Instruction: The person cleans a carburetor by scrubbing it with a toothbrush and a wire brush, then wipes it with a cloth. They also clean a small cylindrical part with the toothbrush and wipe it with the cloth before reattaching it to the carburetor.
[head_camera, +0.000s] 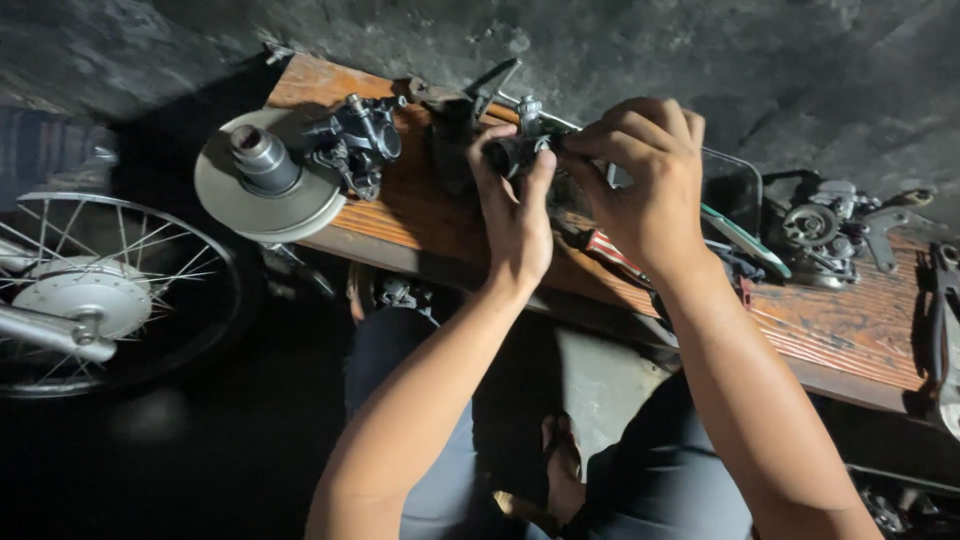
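Note:
My left hand (515, 205) and my right hand (645, 180) meet over a wooden bench (440, 225) and together grip a small dark metal engine part (520, 150), likely a carburetor body. The left fingers wrap it from below and the side. The right fingers pinch its upper right end. Most of the part is hidden by the fingers.
On the bench lie a round grey pulley disc (262, 180), a carburetor (358, 140), a dark clear tray (735, 190), another metal assembly (822, 228) and a bracket (945, 320). A spoked wheel (100, 295) stands at left. My knees and sandalled foot (562, 470) are below.

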